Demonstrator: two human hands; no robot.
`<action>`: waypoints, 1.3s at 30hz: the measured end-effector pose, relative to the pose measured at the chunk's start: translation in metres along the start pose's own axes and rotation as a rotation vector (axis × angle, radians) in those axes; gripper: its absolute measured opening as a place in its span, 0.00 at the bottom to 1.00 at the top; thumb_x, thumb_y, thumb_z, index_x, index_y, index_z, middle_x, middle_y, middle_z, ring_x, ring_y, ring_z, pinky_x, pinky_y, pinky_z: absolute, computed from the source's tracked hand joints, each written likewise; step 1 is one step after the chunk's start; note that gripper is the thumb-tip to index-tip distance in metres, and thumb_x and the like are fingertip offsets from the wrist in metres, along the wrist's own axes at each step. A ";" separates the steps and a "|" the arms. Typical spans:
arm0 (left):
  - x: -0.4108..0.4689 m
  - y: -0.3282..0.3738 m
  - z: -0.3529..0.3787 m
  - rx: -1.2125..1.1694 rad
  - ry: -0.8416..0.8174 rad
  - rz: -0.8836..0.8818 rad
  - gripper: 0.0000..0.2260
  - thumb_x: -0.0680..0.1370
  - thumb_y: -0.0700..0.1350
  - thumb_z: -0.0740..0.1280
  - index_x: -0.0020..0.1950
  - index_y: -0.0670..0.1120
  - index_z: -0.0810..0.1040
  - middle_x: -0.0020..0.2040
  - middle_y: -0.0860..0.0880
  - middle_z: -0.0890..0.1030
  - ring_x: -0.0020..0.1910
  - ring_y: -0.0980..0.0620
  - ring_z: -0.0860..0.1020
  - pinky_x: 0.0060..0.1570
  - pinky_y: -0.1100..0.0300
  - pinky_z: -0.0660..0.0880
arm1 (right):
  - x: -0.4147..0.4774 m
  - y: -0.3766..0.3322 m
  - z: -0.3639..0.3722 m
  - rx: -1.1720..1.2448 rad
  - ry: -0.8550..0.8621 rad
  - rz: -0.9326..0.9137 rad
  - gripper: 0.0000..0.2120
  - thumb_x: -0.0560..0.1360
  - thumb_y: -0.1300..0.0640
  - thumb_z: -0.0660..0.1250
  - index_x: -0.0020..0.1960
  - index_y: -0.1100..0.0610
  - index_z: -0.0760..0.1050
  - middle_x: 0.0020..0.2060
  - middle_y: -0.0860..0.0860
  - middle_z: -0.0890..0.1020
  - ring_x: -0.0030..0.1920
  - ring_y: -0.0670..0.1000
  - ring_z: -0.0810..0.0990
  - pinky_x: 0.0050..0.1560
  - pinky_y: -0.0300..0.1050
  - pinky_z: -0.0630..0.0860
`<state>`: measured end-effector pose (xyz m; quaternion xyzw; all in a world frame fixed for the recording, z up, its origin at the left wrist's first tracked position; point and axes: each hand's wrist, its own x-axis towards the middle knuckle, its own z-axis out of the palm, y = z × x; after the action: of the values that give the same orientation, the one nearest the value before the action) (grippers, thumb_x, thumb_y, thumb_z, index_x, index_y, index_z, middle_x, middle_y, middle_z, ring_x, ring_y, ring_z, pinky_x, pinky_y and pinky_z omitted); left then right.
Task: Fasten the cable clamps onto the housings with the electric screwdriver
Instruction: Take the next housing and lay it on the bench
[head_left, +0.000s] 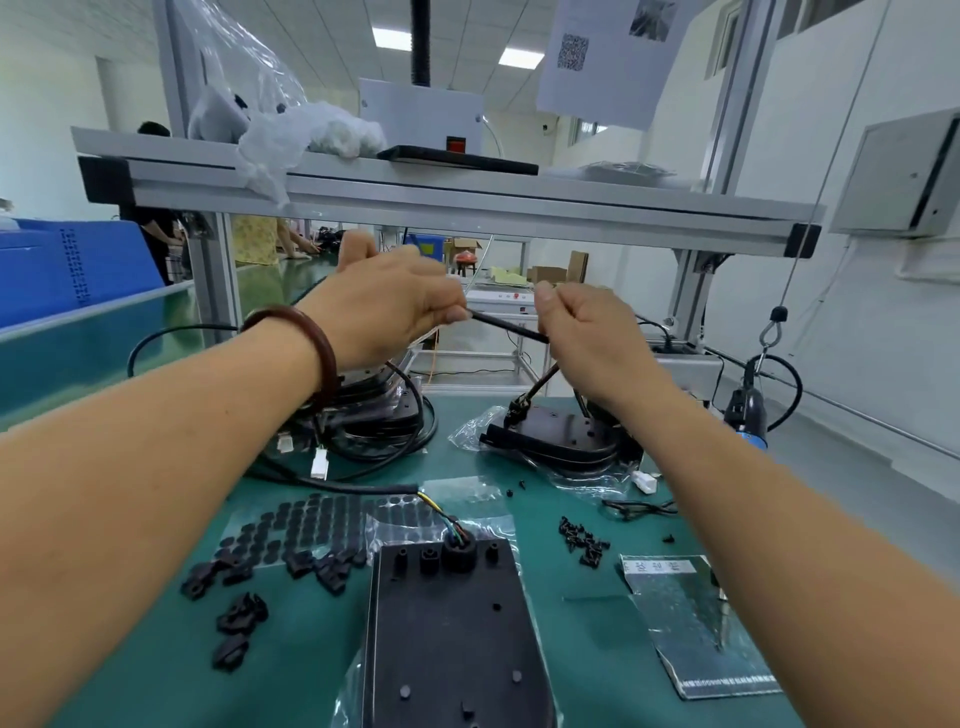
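Both hands are raised above the bench and hold one black cable (506, 326) stretched between them. My left hand (387, 306) pinches its left end; my right hand (587, 332) grips it further along. From the right hand the cable drops to a black housing (558, 434) lying on plastic wrap. Another black housing (449, 634) lies near me in its bag, a cable entering its top. Loose black cable clamps (236, 616) lie at the left, small black screws (584, 540) at the right. The electric screwdriver (748, 413) hangs at the right edge.
A stack of housings with coiled cables (382, 415) sits under my left wrist. A sheet of round black pads (311, 525) lies beside the clamps. A silvery bag (696, 618) lies at the right. An aluminium shelf (441, 192) spans overhead. People stand far behind.
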<state>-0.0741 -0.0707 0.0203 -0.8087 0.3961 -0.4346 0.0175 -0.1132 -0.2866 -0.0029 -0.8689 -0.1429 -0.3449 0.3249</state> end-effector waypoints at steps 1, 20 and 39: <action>0.004 0.000 -0.004 0.008 0.006 0.011 0.14 0.79 0.55 0.57 0.44 0.51 0.79 0.38 0.57 0.73 0.40 0.55 0.66 0.41 0.59 0.47 | 0.001 0.000 -0.004 0.021 0.014 0.005 0.22 0.83 0.49 0.55 0.32 0.55 0.62 0.29 0.50 0.67 0.32 0.50 0.66 0.35 0.45 0.62; -0.071 0.075 0.006 -0.282 0.384 -0.902 0.14 0.80 0.54 0.57 0.50 0.43 0.67 0.51 0.45 0.68 0.50 0.51 0.63 0.56 0.54 0.63 | -0.044 0.061 0.014 0.878 0.299 0.749 0.13 0.82 0.53 0.59 0.41 0.57 0.71 0.21 0.46 0.64 0.20 0.44 0.60 0.23 0.38 0.63; -0.077 0.133 0.036 -1.406 -0.174 -1.027 0.14 0.82 0.47 0.54 0.50 0.43 0.77 0.34 0.49 0.79 0.31 0.56 0.78 0.34 0.67 0.75 | -0.064 0.071 0.018 1.474 0.564 0.850 0.16 0.82 0.48 0.57 0.40 0.57 0.70 0.22 0.45 0.59 0.21 0.44 0.56 0.24 0.38 0.57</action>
<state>-0.1556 -0.1225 -0.1045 -0.7407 0.1563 0.0195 -0.6531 -0.1169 -0.3295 -0.0906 -0.3022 0.0910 -0.2170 0.9237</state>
